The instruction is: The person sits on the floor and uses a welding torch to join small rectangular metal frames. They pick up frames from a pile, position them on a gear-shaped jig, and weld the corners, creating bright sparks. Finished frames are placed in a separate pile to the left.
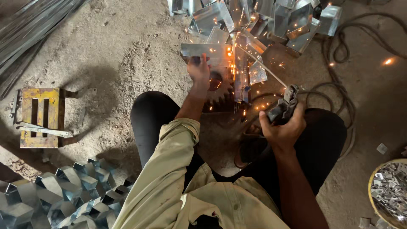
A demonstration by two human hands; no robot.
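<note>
I squat on a sandy floor. My left hand (199, 70) presses on a shiny folded sheet-metal piece (206, 49) that rests on a dark toothed gear (220, 94). My right hand (283, 127) is closed around a black welding electrode holder (285, 107). Its thin rod (261, 65) slants up-left to a bright glowing spot (229, 51) at the metal piece. Orange sparks fly all around that spot.
A heap of shiny metal boxes (271, 19) lies beyond the weld. More folded metal pieces (63, 195) are stacked at the lower left. A yellow steel jig (40, 116) lies at left, black cables (339, 55) loop at right, and a basket of small metal clips (392, 191) sits at lower right.
</note>
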